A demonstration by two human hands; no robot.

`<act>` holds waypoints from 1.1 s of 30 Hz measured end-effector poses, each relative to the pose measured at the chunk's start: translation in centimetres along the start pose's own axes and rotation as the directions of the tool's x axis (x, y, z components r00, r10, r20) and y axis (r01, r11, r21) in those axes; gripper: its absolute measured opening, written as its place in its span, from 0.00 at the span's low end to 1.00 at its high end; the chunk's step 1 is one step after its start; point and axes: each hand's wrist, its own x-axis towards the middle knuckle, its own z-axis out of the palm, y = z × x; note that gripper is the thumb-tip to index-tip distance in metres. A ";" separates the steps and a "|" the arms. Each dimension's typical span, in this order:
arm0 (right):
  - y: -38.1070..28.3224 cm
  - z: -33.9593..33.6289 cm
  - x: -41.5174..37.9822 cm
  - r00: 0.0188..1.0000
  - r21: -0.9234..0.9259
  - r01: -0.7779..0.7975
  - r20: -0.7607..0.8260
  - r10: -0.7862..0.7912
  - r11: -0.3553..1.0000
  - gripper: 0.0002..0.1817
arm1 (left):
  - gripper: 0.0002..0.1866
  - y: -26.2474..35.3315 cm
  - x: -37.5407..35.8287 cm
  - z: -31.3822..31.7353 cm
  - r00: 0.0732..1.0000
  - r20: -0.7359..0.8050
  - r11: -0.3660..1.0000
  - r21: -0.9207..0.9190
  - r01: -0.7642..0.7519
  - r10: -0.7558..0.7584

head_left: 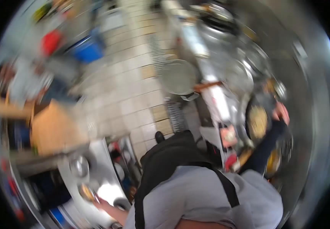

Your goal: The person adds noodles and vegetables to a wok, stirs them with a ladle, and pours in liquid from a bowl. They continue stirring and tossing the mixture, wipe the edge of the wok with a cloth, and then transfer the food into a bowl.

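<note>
Motion blur throughout; no writing readable. Right hand point(280, 112) sits at the rim of a dark pan point(257, 121) on the steel counter's right edge, grip indiscernible. Left hand point(101, 203) reaches beside a small bowl point(85, 192) at the lower-left counter point(104, 160); whether it grips cannot be told.

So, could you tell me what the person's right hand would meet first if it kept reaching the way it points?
Probably the pan holding yellowish food: the right hand sits at its far edge, seemingly touching it, though blur leaves depth and grip unclear.

Steel bench point(104, 160) lower left carries small metal bowls point(79, 166); tiled floor point(130, 87) holds a blue bin point(88, 49).
</note>
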 end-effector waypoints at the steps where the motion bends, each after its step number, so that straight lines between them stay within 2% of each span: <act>1: -1.4 0.0 -1.6 0.984 0.294 -0.166 -0.009 0.177 0.941 0.11 | 0.14 1.4 0.7 -1.0 0.977 -0.110 0.983 0.061 -0.175 0.181; 2: -2.4 0.1 -2.9 0.936 0.629 -0.314 0.082 0.341 0.711 0.11 | 0.16 0.2 1.2 -0.5 0.923 -0.178 0.937 -0.016 -0.350 0.342; 3: 2.2 -2.1 -1.5 0.852 0.857 -0.495 0.447 0.273 0.141 0.10 | 0.17 2.0 0.9 -0.1 0.944 -0.106 0.932 -0.154 -0.327 0.314; 4: -1.5 -0.5 -3.7 0.771 0.822 -0.493 0.565 0.294 -0.285 0.11 | 0.17 5.0 -0.2 0.2 0.983 0.051 0.945 -0.287 -0.158 0.179; 5: -1.9 -0.4 -4.7 0.755 0.901 -0.400 0.429 0.496 -0.170 0.12 | 0.17 8.4 -1.4 0.4 0.973 0.230 0.922 -0.382 0.060 0.031; 6: -1.9 -0.5 -5.8 0.723 0.890 -0.435 0.434 0.538 -0.133 0.09 | 0.17 11.2 -2.6 0.6 0.919 0.384 0.876 -0.409 0.256 -0.088; 7: 0.4 -1.7 -7.4 0.706 0.881 -0.461 0.434 0.560 -0.102 0.08 | 0.18 13.0 -3.4 0.9 0.857 0.498 0.820 -0.428 0.379 -0.136; 8: 1.6 -1.9 -8.5 0.681 0.870 -0.490 0.425 0.596 -0.061 0.08 | 0.18 15.1 -3.6 1.1 0.787 0.596 0.774 -0.419 0.474 -0.160; 10: 0.3 -0.5 -10.8 0.637 0.871 -0.463 0.199 0.745 0.163 0.09 | 0.19 17.9 -4.0 1.1 0.655 0.737 0.707 -0.373 0.601 -0.168; 11: 1.0 -0.3 -11.7 0.630 0.846 -0.481 0.150 0.762 0.231 0.09 | 0.19 19.1 -4.0 0.9 0.598 0.784 0.678 -0.350 0.646 -0.166; 12: 1.4 0.1 -12.6 0.575 0.788 -0.534 0.072 0.815 0.307 0.11 | 0.20 20.3 -3.8 0.7 0.549 0.821 0.663 -0.324 0.674 -0.157; 14: 1.7 1.1 -14.7 0.586 0.398 -0.696 -0.166 0.793 0.598 0.13 | 0.20 22.1 -3.0 0.2 0.479 0.869 0.644 -0.298 0.705 -0.122; 15: 4.7 1.4 -15.5 0.625 0.198 -0.684 -0.337 0.704 0.702 0.14 | 0.21 22.9 -2.5 -0.1 0.452 0.885 0.634 -0.290 0.717 -0.107; 16: 9.6 2.3 -16.9 0.666 -0.024 -0.664 -0.473 0.576 0.748 0.15 | 0.21 23.7 -1.7 -0.6 0.425 0.900 0.625 -0.278 0.729 -0.094; 17: 12.5 2.7 -17.9 0.708 -0.251 -0.634 -0.568 0.419 0.732 0.16 | 0.22 24.3 -1.0 -1.0 0.409 0.909 0.620 -0.275 0.735 -0.082; 18: 12.6 3.9 -18.7 0.679 -0.302 -0.671 -0.616 0.399 0.677 0.19 | 0.22 25.1 0.0 -1.5 0.395 0.916 0.618 -0.274 0.737 -0.065; 20: 6.3 5.1 -19.3 0.539 0.050 -0.786 -0.433 0.722 0.617 0.19 | 0.23 26.8 2.2 -2.3 0.378 0.926 0.604 -0.288 0.744 -0.024; 23: 10.8 3.7 -21.1 0.647 -0.051 -0.696 -0.476 0.595 0.716 0.18 | 0.24 32.3 5.7 -3.9 0.352 0.929 0.603 -0.347 0.718 0.116; 25: 13.9 3.8 -21.0 0.689 -0.333 -0.656 -0.630 0.358 0.677 0.17 | 0.25 38.4 7.6 -5.3 0.321 0.890 0.592 -0.454 0.666 0.323; 26: 13.8 3.3 -20.1 0.672 -0.355 -0.688 -0.640 0.372 0.633 0.17 | 0.26 41.1 8.4 -4.6 0.301 0.870 0.578 -0.486 0.656 0.391; 27: 13.7 2.7 -19.2 0.655 -0.375 -0.717 -0.650 0.385 0.587 0.17 | 0.33 41.8 9.6 0.8 0.394 0.889 0.581 -0.452 0.676 0.233; 28: 13.4 2.2 -18.9 0.675 -0.366 -0.701 -0.616 0.405 0.612 0.17 | 0.30 47.2 8.0 2.2 0.380 0.881 0.544 -0.474 0.692 0.284; 29: 13.3 1.7 -18.8 0.694 -0.353 -0.685 -0.582 0.423 0.638 0.18 | 0.20 54.5 4.6 1.1 0.363 0.845 0.553 -0.532 0.641 0.393; 30: 13.5 1.0 -19.1 0.710 -0.336 -0.671 -0.549 0.441 0.661 0.18 | 0.25 59.6 3.3 1.9 0.242 0.818 0.600 -0.553 0.578 0.521; 31: 14.6 -0.2 -20.2 0.756 -0.353 -0.644 -0.429 0.494 0.679 0.20 | 0.22 64.4 0.6 2.5 0.247 0.786 0.548 -0.584 0.600 0.567; 32: 14.0 -2.1 -21.1 0.793 -0.459 -0.609 -0.357 0.493 0.647 0.21 | 0.21 68.5 -1.4 3.4 0.146 0.736 0.529 -0.595 0.605 0.661; 33: 12.3 -4.3 -22.0 0.820 -0.557 -0.563 -0.283 0.498 0.610 0.22 | 0.18 72.3 -3.4 5.2 0.092 0.714 0.514 -0.581 0.631 0.694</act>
